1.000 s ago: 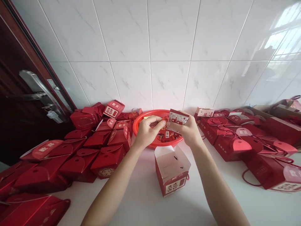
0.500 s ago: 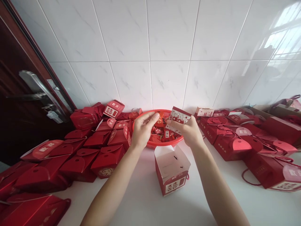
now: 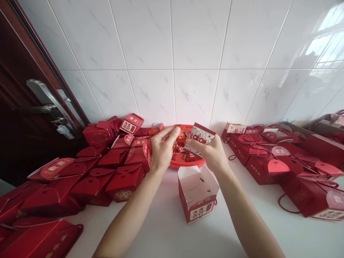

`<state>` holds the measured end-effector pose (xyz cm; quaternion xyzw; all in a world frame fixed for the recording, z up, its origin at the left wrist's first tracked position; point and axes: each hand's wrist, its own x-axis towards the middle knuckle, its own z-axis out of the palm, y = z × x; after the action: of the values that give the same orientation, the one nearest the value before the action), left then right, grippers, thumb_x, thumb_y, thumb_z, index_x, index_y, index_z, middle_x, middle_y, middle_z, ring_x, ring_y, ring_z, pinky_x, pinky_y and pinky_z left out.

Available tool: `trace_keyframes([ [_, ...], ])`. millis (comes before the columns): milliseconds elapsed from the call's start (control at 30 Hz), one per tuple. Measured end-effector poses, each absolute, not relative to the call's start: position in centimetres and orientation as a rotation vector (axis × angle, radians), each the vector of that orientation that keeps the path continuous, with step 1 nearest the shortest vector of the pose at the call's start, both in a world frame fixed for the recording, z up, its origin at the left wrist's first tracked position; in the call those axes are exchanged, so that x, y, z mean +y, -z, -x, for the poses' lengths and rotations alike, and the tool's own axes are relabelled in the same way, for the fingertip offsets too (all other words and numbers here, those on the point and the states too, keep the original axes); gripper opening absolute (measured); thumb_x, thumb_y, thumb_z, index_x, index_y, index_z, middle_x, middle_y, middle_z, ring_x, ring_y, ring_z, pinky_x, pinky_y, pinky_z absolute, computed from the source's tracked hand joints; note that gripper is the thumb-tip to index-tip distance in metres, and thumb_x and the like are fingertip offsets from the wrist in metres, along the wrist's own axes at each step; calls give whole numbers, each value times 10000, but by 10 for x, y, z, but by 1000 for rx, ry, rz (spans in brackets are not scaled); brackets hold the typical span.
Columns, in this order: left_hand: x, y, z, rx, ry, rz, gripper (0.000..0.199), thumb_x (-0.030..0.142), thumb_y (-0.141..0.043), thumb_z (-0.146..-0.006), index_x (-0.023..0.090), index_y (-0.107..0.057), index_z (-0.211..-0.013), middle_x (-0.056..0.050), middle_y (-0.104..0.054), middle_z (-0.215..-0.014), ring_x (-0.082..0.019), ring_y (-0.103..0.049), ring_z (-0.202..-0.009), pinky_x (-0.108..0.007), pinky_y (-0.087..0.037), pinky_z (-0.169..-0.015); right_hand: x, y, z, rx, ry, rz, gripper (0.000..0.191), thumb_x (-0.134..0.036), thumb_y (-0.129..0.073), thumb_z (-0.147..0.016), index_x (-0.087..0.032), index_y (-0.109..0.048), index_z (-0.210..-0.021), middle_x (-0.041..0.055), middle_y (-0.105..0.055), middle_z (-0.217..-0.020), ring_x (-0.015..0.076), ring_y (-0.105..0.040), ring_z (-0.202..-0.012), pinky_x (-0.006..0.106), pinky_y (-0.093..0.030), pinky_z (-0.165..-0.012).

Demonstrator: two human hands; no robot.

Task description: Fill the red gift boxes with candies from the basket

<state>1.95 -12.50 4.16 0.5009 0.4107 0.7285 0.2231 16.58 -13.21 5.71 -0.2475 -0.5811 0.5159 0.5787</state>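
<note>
My right hand (image 3: 215, 152) is closed on a white-and-red snack packet (image 3: 201, 135) with large red characters, tilted above the basket. My left hand (image 3: 164, 147) pinches a small red candy packet (image 3: 181, 134) with gold print between thumb and fingers. Beneath both hands stands a red plastic basket (image 3: 188, 163) of wrapped sweets (image 3: 179, 156), partly hidden by the hands. A red-and-white gift box (image 3: 197, 204) sits between my forearms with its top open and a white flap raised at the back. Its inner depth is hidden from this angle.
Closed red gift boxes (image 3: 126, 182) crowd the left of the white table (image 3: 158, 229). More boxes with cord handles (image 3: 266, 165) stand at the right. A tiled wall (image 3: 195, 96) rises behind, and a dark door with a metal handle (image 3: 44, 98) is at far left.
My right hand has shifted slightly left with the snack packet, closer to my left hand. The left hand keeps its pinch. The whole view has moved a little.
</note>
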Motion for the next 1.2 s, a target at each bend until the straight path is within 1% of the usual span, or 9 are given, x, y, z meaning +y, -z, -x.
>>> trace_keyframes([
  [233,-128,-39,-31,1083,-2027,-1341,215,405,-772,-758,210,-803,-842,-14,-781,-866,-207,-698,-877,-348,-570,-841,-136,-55,-157,-1294,-1078,663,232,-263,-828,-677,-203,-676,-842,10,-709,-785,182,-664,-721,329,-582,-683],
  [400,-138,-50,-20,1033,-1772,-1451,292,373,-804,-733,188,-812,-959,-54,-796,-949,-235,-725,-922,-362,-580,-866,-132,-67,-188,-1415,-1100,609,233,-256,-847,-655,-200,-689,-816,-3,-703,-751,175,-658,-681,321,-569,-636],
  [500,-149,-64,-6,1053,-1524,-1588,333,328,-807,-727,183,-808,-1027,-83,-793,-1018,-258,-733,-953,-377,-591,-874,-135,-79,-219,-1767,-1140,577,230,-233,-847,-676,-207,-740,-878,18,-738,-825,216,-698,-772,341,-581,-680],
  [633,-162,-75,5,1121,-1333,-1772,288,302,-791,-747,197,-813,-1014,-87,-788,-1055,-279,-738,-970,-397,-607,-878,-147,-88,-240,-2100,-949,692,207,-188,-786,-739,-259,-781,-934,25,-772,-946,244,-712,-876,336,-579,-725],
  [833,-165,-75,5,1151,-1228,-1913,264,266,-720,-799,205,-798,-1043,-80,-777,-1083,-276,-734,-970,-383,-615,-835,-153,-82,-229,-2449,-775,693,222,-61,-726,-710,-279,-755,-740,-46,-695,-623,132,-579,-498,243,-428,-436],
  [900,-164,-73,5,1140,-1220,-1932,309,251,-720,-800,216,-778,-1101,-80,-758,-1153,-285,-714,-1038,-399,-597,-884,-151,-81,-227,-2394,-795,686,227,-66,-728,-704,-281,-762,-770,-36,-719,-680,145,-610,-543,248,-454,-460],
  [1000,-161,-71,6,1099,-1213,-1937,425,243,-743,-788,238,-713,-1211,-87,-729,-1209,-295,-674,-1130,-405,-573,-922,-146,-81,-227,-2220,-975,646,222,-164,-728,-762,-273,-774,-949,-2,-766,-867,196,-695,-714,303,-564,-604],
  [1100,-159,-68,8,1062,-1159,-1910,431,258,-747,-791,218,-650,-1209,-95,-741,-1084,-269,-699,-1038,-376,-583,-852,-141,-82,-228,-2041,-1149,601,255,-222,-737,-787,-249,-749,-1041,17,-763,-927,219,-711,-824,340,-593,-697],
  [1200,-159,-68,7,1067,-1144,-1880,392,260,-758,-774,202,-618,-1135,-85,-737,-1000,-248,-711,-958,-358,-584,-809,-139,-81,-228,-1868,-1206,638,345,-232,-799,-727,-239,-719,-1063,21,-745,-922,215,-696,-805,330,-586,-662],
])
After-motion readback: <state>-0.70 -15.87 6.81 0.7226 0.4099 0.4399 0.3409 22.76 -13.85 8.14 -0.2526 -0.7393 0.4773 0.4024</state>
